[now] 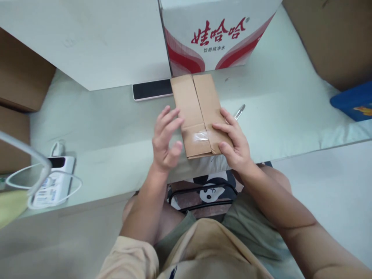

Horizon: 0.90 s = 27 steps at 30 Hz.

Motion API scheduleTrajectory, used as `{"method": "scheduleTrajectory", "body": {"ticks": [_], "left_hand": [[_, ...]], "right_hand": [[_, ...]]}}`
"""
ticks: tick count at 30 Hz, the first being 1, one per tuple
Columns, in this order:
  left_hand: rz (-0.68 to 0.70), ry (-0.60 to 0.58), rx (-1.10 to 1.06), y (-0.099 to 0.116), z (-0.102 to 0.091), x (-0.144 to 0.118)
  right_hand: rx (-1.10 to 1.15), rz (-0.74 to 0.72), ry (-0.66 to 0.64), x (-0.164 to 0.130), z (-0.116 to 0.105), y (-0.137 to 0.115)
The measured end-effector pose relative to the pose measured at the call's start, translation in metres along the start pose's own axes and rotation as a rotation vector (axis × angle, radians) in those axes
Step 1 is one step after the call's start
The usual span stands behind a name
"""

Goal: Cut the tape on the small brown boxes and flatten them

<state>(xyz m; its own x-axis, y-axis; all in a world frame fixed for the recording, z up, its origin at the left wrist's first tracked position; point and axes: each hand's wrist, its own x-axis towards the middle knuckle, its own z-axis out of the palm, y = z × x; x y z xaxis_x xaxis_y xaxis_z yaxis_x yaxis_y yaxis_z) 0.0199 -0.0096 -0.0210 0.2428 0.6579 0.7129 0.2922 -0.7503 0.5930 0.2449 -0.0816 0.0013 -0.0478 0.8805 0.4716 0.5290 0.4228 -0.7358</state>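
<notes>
1. We have a small flat cardboard box (199,116) lying on the pale table (116,128) right at its near edge, its far end touching the big red-and-white water carton (216,35).
2. Its two top flaps are folded down and meet in a seam down the middle. A strip of clear tape (200,135) already crosses the near end; the rest of the seam looks bare, though glare makes that hard to be sure of.
3. Our right hand (234,141) rests on the box's near right corner, fingers spread flat on the top, thumb against the near edge, pressing rather than gripping.
4. Our left hand (165,137) is open and holds nothing, fingers loosely curved, fingertips just beside or barely touching the box's left edge.
5. So we judge the closing partly done: flaps shut, one end taped, the far stretch left.
6. A pen (240,111) lies just right of the box, a phone (152,90) to its far left, and a power strip (54,180) well apart.
</notes>
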Motion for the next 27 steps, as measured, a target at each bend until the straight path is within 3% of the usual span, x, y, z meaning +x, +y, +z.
{"method": "scheduleTrajectory", "body": {"ticks": [2,5,8,9,10,13,16,18,20,24,27], "left_hand": [[0.120,-0.032,0.029,0.004,0.008,-0.002],[0.129,-0.003,0.019,0.007,0.020,-0.006],[0.111,0.020,0.036,0.007,0.026,-0.007],[0.113,0.028,0.041,0.007,0.027,-0.006],[0.119,0.036,0.040,0.006,0.027,-0.006],[0.133,0.041,0.012,0.006,0.027,-0.006],[0.102,0.022,-0.002,0.006,0.027,-0.007],[0.068,0.019,0.013,0.007,0.028,-0.008],[0.044,0.030,0.037,0.009,0.029,-0.008],[0.070,0.047,0.051,0.011,0.030,-0.007],[0.073,0.050,0.051,0.012,0.031,-0.007]], "right_hand": [[-0.003,-0.007,-0.010,0.000,0.001,-0.001],[-0.020,0.018,0.051,0.002,-0.004,0.002],[-0.174,0.184,0.214,0.010,-0.018,0.013],[-0.254,0.275,0.215,0.014,-0.023,0.018],[-0.337,0.372,0.166,0.017,-0.027,0.022],[-0.544,0.618,-0.153,0.025,-0.034,0.032],[-0.662,0.712,-0.344,0.027,-0.033,0.035],[-0.668,0.715,-0.296,0.026,-0.032,0.037],[-0.581,0.689,-0.158,0.024,-0.032,0.041],[-0.066,0.486,0.160,0.017,-0.032,0.047],[0.224,0.257,0.249,0.013,-0.033,0.041]]}}
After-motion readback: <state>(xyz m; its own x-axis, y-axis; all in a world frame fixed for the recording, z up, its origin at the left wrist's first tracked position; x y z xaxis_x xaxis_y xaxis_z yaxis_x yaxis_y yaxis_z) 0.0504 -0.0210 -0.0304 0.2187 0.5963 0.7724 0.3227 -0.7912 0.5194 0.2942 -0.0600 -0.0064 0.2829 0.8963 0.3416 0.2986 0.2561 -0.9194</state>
